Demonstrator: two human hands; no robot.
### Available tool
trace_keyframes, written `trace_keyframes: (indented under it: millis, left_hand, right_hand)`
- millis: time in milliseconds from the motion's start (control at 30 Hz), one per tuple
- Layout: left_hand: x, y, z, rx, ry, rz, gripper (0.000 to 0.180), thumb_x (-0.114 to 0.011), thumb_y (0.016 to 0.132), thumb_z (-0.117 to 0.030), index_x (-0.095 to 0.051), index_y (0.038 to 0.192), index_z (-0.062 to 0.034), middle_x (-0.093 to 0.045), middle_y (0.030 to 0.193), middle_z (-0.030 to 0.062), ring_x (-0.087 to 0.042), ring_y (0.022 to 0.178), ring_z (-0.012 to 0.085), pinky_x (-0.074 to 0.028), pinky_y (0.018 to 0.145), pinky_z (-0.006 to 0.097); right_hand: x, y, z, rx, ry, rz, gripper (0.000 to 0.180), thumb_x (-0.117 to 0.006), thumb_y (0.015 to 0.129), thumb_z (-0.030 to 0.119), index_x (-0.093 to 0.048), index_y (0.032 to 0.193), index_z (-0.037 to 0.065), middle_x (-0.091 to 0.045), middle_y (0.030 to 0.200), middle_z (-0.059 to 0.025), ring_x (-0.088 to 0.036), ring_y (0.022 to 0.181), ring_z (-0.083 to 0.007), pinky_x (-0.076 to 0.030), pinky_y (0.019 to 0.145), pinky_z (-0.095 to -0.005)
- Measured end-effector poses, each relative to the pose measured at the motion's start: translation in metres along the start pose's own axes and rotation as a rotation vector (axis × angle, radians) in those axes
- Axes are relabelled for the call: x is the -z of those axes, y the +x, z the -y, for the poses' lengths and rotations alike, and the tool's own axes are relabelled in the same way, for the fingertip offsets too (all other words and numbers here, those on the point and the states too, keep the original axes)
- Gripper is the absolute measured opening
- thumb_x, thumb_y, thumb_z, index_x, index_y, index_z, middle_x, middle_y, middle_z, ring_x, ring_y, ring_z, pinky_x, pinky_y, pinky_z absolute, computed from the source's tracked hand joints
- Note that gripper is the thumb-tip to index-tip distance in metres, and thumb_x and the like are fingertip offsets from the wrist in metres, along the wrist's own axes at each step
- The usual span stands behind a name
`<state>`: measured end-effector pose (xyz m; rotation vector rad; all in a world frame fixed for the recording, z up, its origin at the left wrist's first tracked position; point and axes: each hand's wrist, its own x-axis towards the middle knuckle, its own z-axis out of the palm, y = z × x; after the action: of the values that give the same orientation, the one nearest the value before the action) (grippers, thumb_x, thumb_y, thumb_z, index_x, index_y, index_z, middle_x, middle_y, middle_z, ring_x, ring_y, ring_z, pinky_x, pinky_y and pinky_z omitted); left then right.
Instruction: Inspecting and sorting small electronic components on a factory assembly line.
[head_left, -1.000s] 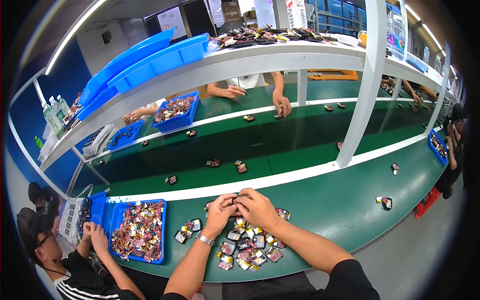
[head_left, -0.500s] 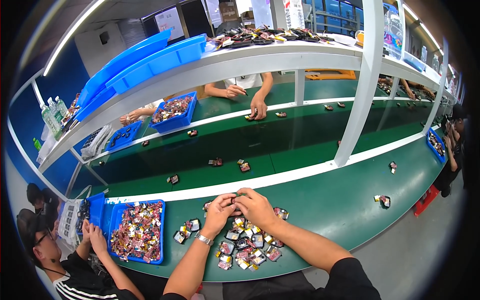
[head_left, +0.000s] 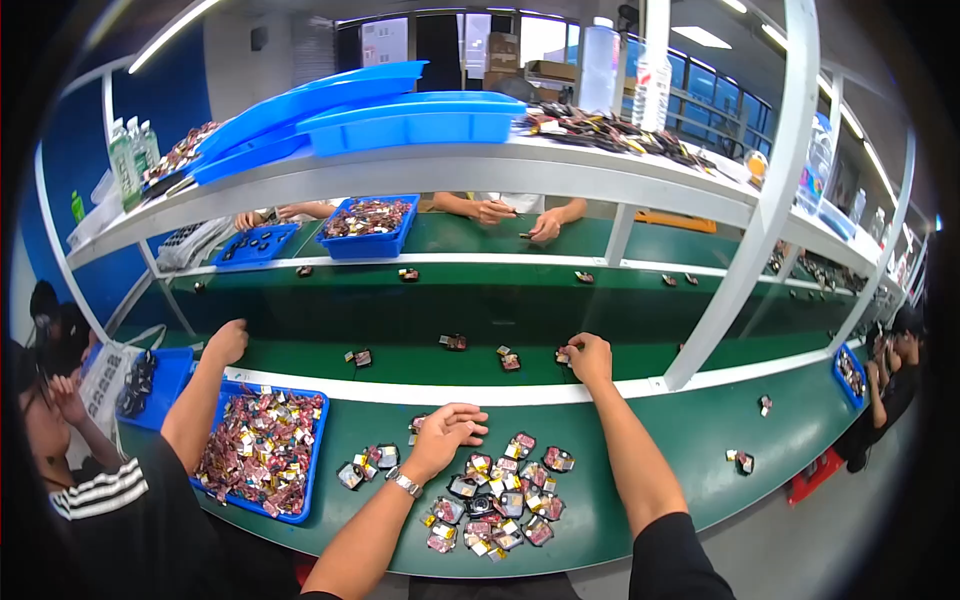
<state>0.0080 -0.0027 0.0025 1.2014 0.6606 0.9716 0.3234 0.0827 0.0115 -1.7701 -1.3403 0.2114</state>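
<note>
- While the right hand (head_left: 592, 358) reaches out to the conveyor belt (head_left: 420, 330), its curled fingers close on a small packaged part (head_left: 566, 354).
- Left hand (head_left: 445, 432), loosely open and empty, hovers over the pile of parts (head_left: 495, 495) on the table (head_left: 690, 450).
- Judged step: placing one part; next calls for letting go cleanly.

The right arm is stretched far forward, the right hand (head_left: 592, 358) held palm down with fingers curled. The left hand (head_left: 443, 432) is kept nearer, fingers loosely spread, a watch worn at the wrist.
</note>
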Motion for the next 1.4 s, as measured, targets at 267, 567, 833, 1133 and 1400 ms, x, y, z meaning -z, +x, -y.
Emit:
trace_keyframes:
  millis: [267,567,833,1133,1400]
  left_hand:
    - [0.007,0.002,0.005,-0.003,0.058,0.033,0.022,-0.053,0.094,-0.006,-0.054,0.113,0.0042,-0.065,0.101,0.0146,-0.064,0.081,0.0154,-0.055,0.068,0.026]
    - [0.011,-0.001,-0.002,0.11,-0.125,-0.11,0.037,-0.038,0.103,-0.033,-0.052,0.105,0.0008,-0.064,0.088,0.0128,-0.063,0.065,0.0159,-0.053,0.057,0.026]
    - [0.016,-0.002,-0.004,0.205,-0.126,0.171,0.033,-0.042,0.103,-0.024,-0.053,0.123,0.0001,-0.062,0.1,0.0075,-0.062,0.08,0.0123,-0.054,0.069,0.027]
    - [-0.008,-0.006,-0.013,0.077,-0.102,0.07,0.038,-0.037,0.101,-0.008,-0.037,0.138,0.0,-0.058,0.114,0.0131,-0.064,0.098,0.0212,-0.056,0.085,0.033]
    - [-0.009,-0.007,-0.014,0.07,-0.033,0.069,0.032,-0.037,0.101,-0.006,-0.041,0.132,0.0003,-0.058,0.113,0.0151,-0.064,0.099,0.0232,-0.055,0.09,0.033]
  right_hand:
    - [-0.059,-0.049,0.074,0.168,-0.272,0.066,0.053,-0.079,0.071,0.023,-0.055,0.112,-0.001,-0.062,0.1,-0.0196,-0.06,0.093,-0.0367,-0.049,0.083,-0.0449]
    - [0.008,-0.104,0.102,0.462,0.276,0.558,0.062,-0.075,0.072,0.008,-0.049,0.127,0.006,-0.065,0.116,-0.0058,-0.053,0.111,-0.0276,-0.044,0.095,-0.0374]
    - [0.019,-0.132,0.11,0.6,0.266,0.643,0.061,-0.063,0.077,0.0,-0.047,0.135,0.009,-0.054,0.131,-0.013,-0.047,0.123,-0.0321,-0.038,0.106,-0.0389]
    - [-0.004,-0.147,0.107,0.764,0.068,0.096,0.024,-0.073,0.074,0.01,-0.069,0.097,0.009,-0.06,0.107,-0.0079,-0.061,0.091,-0.0266,-0.052,0.077,-0.0362]
    - [0.0,-0.14,0.104,0.8,0.125,0.288,0.02,-0.07,0.073,0.007,-0.066,0.093,0.006,-0.058,0.114,-0.0102,-0.055,0.106,-0.0301,-0.048,0.088,-0.0381]
